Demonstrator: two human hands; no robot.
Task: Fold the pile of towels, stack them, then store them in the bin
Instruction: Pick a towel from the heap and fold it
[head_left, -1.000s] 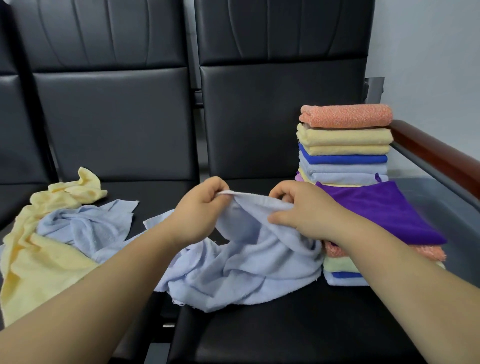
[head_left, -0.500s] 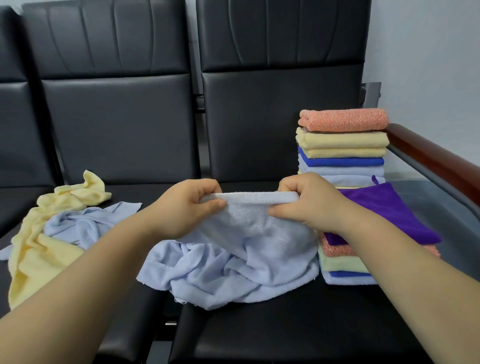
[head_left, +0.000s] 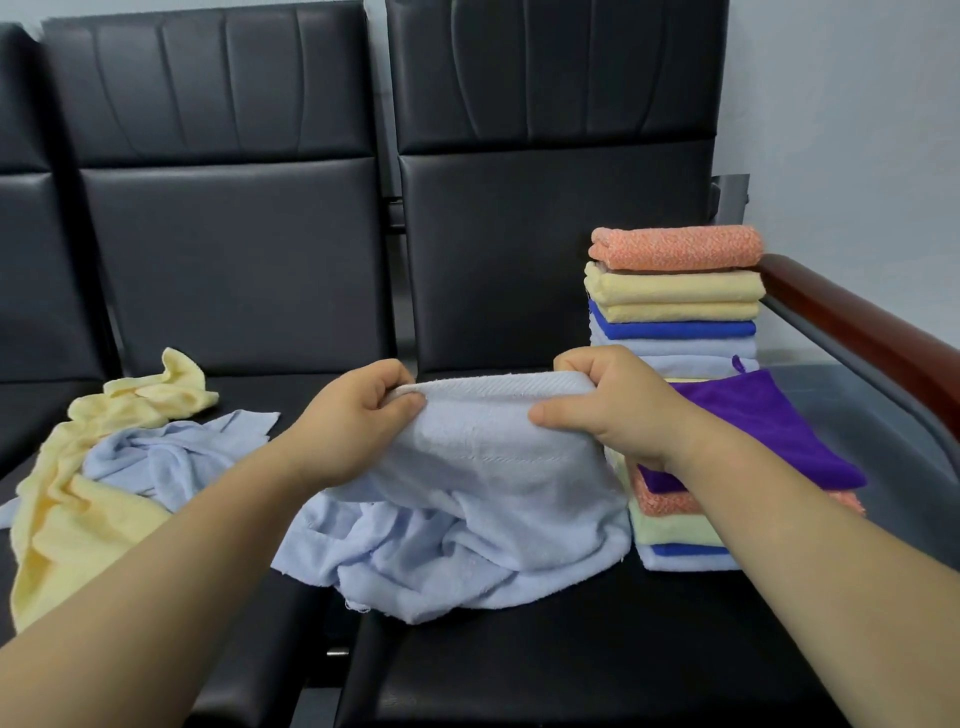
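Observation:
A light blue towel (head_left: 467, 509) lies crumpled on the black seat, its top edge lifted and stretched between my hands. My left hand (head_left: 353, 421) pinches that edge on the left and my right hand (head_left: 618, 405) grips it on the right. On the left seat, a yellow towel (head_left: 72, 509) and another light blue towel (head_left: 171, 457) lie loose in a heap. A tall stack of folded towels (head_left: 675, 301), orange on top, stands at the back right. A lower folded stack topped by a purple towel (head_left: 769, 431) sits in front of it, partly hidden by my right forearm.
Black padded seats (head_left: 571, 649) with high backs (head_left: 234, 234) carry everything. A wooden armrest (head_left: 862, 332) runs along the right side over a grey surface (head_left: 883, 415). A gap between the two seat cushions lies below the blue towel. No bin is in view.
My hands have slid apart along the towel's edge and raised it, so the edge is pulled straight and taut between them. The view has shifted slightly.

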